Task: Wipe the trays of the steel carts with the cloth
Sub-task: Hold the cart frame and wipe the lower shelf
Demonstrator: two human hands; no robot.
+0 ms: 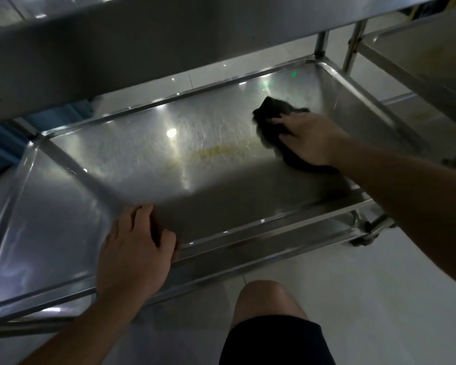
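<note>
A person wipes a cart's lower steel tray with a dark cloth.

The right hand, right of centre, presses the crumpled cloth flat under spread fingers, likely to scrub. The left hand, lower left, curls over the tray's near rim, probably steadying the cart. The tray looks scratched and shiny, with a yellowish streak mid-frame.

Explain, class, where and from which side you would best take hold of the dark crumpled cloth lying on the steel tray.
Grip the dark crumpled cloth at its bunched far end, coming from above. It lies flat on the steel tray under the right hand, so only that raised, uncovered lump offers purchase.
</note>
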